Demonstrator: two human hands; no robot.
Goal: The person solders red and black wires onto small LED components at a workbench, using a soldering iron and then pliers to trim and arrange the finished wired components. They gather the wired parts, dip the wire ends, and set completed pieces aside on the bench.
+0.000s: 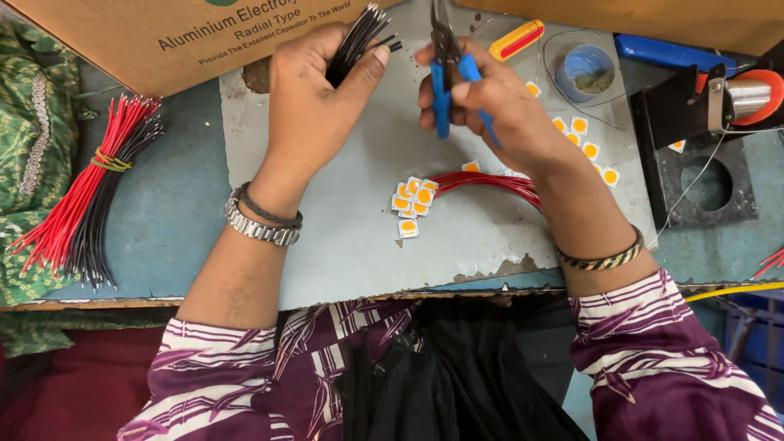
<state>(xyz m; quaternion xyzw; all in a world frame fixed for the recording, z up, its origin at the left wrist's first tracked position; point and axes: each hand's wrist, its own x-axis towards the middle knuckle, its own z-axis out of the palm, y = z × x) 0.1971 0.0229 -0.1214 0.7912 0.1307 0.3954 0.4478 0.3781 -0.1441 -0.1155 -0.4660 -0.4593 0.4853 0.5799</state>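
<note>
My left hand (314, 98) grips a bundle of thin black wires (357, 42), their ends fanning up and to the right. My right hand (490, 106) holds blue-handled pliers (445, 73) upright, jaws pointing up beside the wire ends. Below the hands, on the grey board (351, 253), lies a cluster of small square white chips with orange centres (412, 204). Red wires (490, 184) attached beside them run under my right wrist.
A tied bundle of red and black wires (82, 196) lies at the left on the blue table. A cardboard box (163, 37) stands behind. More chips (588, 143), a blue cup (584, 73), a yellow-red tool (516, 39) and a black stand (702, 139) sit at the right.
</note>
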